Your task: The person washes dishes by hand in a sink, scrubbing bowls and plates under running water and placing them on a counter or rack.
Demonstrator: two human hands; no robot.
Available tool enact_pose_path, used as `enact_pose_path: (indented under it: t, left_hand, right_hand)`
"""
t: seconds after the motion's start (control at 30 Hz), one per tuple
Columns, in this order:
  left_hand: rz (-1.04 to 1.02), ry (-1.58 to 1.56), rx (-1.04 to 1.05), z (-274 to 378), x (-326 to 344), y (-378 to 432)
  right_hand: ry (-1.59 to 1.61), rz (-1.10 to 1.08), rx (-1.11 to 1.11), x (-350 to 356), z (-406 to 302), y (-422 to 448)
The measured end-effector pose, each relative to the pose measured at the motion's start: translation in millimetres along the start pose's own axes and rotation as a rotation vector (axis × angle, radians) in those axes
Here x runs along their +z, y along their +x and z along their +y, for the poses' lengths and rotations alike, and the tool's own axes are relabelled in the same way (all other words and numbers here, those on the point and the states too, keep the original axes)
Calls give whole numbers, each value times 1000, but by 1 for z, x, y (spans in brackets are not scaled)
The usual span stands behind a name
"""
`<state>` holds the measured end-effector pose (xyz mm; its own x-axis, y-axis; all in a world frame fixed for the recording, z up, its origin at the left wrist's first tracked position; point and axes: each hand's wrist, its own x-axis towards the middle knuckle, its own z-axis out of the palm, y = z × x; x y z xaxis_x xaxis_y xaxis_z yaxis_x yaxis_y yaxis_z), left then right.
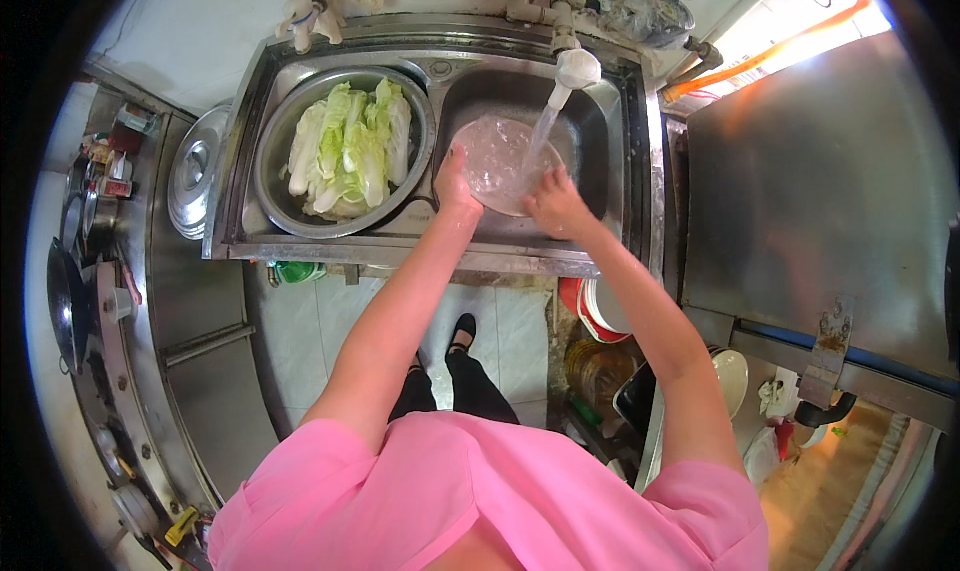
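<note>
A pale round bowl [495,158] with rippling water in it is in the right basin of a steel sink [600,135]. My left hand [456,184] grips its left rim, thumb uppermost. On the opposite side, my right hand [556,205] is at the lower right rim with its fingers bent; blur hides whether they close on it. A stream of water [541,132] falls from a white tap [577,69] into the bowl close to my right fingers. Left of the bowl, a large round metal basin [266,196] holds long pieces of leafy cabbage [352,143].
A second tap [301,19] is on the wall at upper left. Metal lids [196,169] lean beside the sink. A steel cabinet [810,196] stands at right; a red-and-white bucket [592,308] sits below. A wok [66,304] is on the left counter.
</note>
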<state>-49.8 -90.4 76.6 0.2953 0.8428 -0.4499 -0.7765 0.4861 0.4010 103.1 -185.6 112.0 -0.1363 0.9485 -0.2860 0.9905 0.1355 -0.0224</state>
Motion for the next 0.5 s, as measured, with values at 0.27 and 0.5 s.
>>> enact_pose_path:
  t: [0.27, 0.5]
  left_hand:
    - [-240, -61, -184, -25, 43, -15]
    - [-65, 166, -214, -9, 32, -1]
  right_hand:
    - [-83, 308, -23, -16, -6, 58]
    - [684, 227, -266, -39, -26, -10]
